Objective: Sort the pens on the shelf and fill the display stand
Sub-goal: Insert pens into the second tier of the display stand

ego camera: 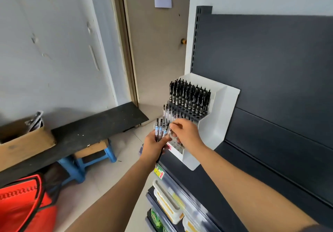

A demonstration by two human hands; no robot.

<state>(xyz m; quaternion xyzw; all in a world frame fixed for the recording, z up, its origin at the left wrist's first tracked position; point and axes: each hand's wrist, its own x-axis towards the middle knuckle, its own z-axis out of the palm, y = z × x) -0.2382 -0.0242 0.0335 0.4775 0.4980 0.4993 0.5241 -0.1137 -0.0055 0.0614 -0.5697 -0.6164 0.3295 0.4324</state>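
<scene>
A white stepped display stand [219,116] sits on the dark shelf [252,174] against the back panel. Its upper rows hold several black pens [190,96] standing upright; a few clear pens [168,112] stand in the row below, beside bare holes. My left hand [155,146] grips a bunch of pens [159,129] with blue-white labels, just left of the stand's front. My right hand [185,132] reaches over the lower tier and pinches one pen [168,130] from that bunch with its fingertips.
Lower shelves hold white boxed goods [169,201]. To the left, a black board [90,134] lies across blue stools [79,167], with a cardboard box [23,141] on it. A red basket [23,206] sits at the bottom left. A door [158,51] stands behind.
</scene>
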